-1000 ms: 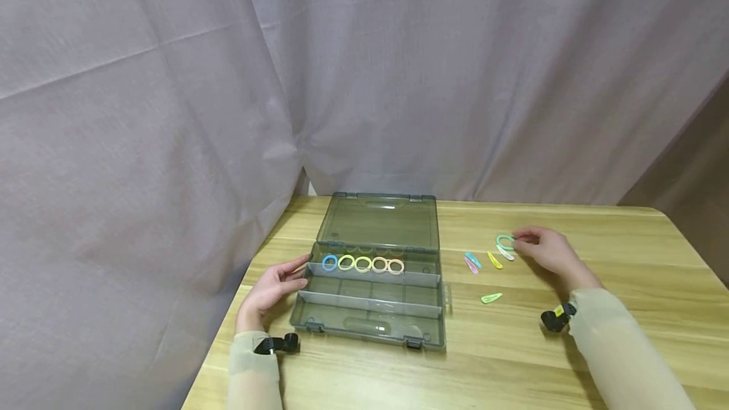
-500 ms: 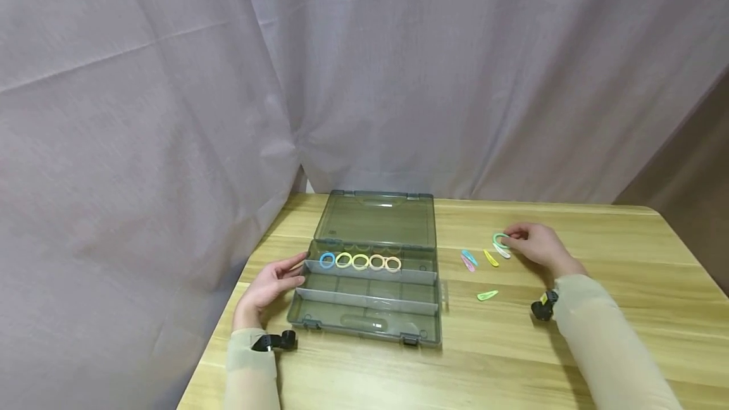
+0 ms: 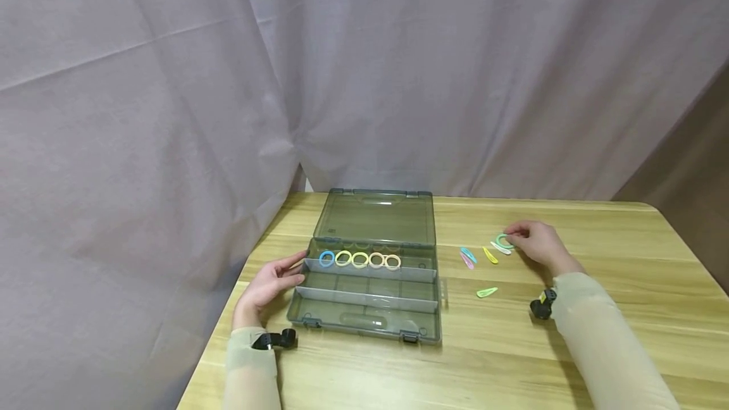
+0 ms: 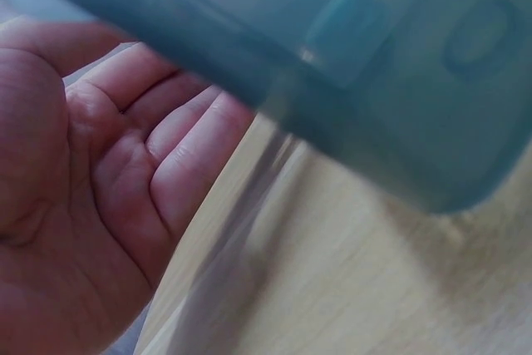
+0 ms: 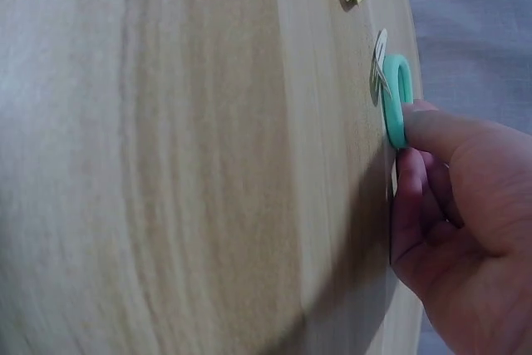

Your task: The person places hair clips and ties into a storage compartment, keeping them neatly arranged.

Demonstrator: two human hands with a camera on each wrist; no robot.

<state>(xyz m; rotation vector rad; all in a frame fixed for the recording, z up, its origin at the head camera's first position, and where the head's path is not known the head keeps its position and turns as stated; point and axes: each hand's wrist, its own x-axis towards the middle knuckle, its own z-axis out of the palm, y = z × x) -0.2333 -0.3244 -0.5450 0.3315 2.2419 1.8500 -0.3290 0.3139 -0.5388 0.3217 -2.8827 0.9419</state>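
My right hand [image 3: 540,247] pinches a green hair tie [image 5: 397,101] between thumb and fingers at the right of the table. A white snap hair clip [image 5: 380,60] lies against the tie's edge. My left hand [image 3: 272,283] rests at the left side of a smoky grey organizer box [image 3: 364,335], fingers extended and fingertips at its wall; in the left wrist view the palm [image 4: 91,197] shows beside the box's corner. The box's lid [image 3: 376,217] is laid back. Along its rear compartment sit a blue hair tie [image 3: 326,266] and several yellow and peach ones [image 3: 360,267].
Between the box and my right hand lie a blue clip [image 3: 469,255], a pink clip [image 3: 466,260] and a yellow clip [image 3: 490,255]. A green clip [image 3: 486,293] lies nearer. A grey curtain [image 3: 387,81] hangs behind the wooden table [image 3: 353,378].
The right hand keeps its pinch on the green hair tie. The white clip beside it has turned to lie more sideways. The left hand stays at the box, and the head view has shifted slightly.
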